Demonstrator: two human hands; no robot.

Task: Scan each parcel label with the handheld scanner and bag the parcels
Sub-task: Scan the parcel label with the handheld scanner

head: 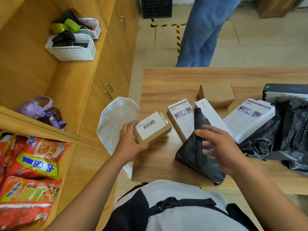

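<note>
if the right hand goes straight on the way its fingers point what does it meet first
Likely the black bag, just ahead of the right hand; past it, the labelled brown box. Depth is unclear.

- Table (166, 77): pale wood-grain top, smooth and matt.
- Small box (152, 130): plain brown cardboard, matt, with a white paper label (148, 124) and a strip of shiny clear tape.
- Black bag (198, 157): thin plastic, crinkled, with a dull sheen.
- White bag (115, 119): thin plastic film, softly glossy.
- Two white cartons (180, 117): printed card, smooth and slightly glossy.
- Baskets (71, 50): white perforated plastic.
- Cupboard handles (123, 22): bright metal.
- Snack packets (33, 164): glossy, crinkled wrapping.
</note>
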